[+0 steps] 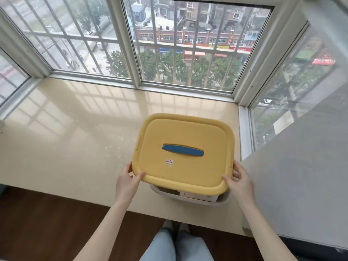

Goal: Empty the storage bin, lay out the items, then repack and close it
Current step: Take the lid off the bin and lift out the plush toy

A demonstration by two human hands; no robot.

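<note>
On the window ledge [75, 138], the grey storage bin [224, 201] sits just below and between the hands. Its yellow lid [180, 170] spans hand to hand, long axis and blue handle [183, 150] crosswise. The left hand [127, 182] and right hand [240, 182] each grip a near corner, thumbs on top, equally near.

yellow lid [188, 166] with a dark blue handle [183, 150], pale grey bin [190, 201], glossy cream sill [75, 138].
</note>
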